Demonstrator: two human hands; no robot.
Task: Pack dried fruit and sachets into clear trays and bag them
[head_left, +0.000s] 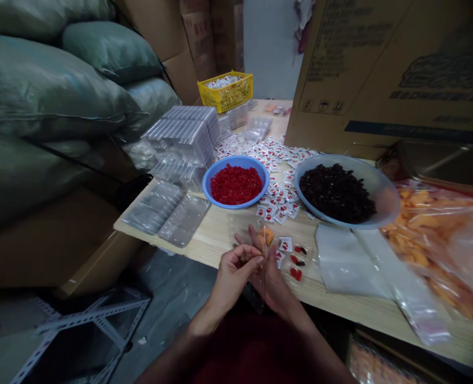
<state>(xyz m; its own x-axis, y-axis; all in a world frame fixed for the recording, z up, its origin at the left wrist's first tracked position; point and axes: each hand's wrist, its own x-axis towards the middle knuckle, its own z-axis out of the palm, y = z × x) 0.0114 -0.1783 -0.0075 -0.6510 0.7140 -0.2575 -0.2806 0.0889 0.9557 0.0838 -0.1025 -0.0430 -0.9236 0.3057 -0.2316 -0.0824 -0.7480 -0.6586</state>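
My left hand [236, 269] has thumb and forefinger pinched together on the edge of what looks like a clear plastic bag [262, 262]. My right hand [273, 277] holds the same clear plastic from the other side, its thumb in front and fingers behind. Orange pieces [266, 234] show just beyond the fingertips; whether they lie inside the plastic I cannot tell. Right of the hands, a clear compartment tray [309, 256] holds red and dark pieces, with small white packets [285, 244] bearing red marks beside it.
Behind the hands stand a blue bowl [206, 188] of red pieces and a pale bowl [390, 200] of dark pieces. White packets [278, 194] spread between them. Clear trays [184, 216] lie left, plastic sleeves [348, 261] right, near a bag of orange pieces [428, 224].
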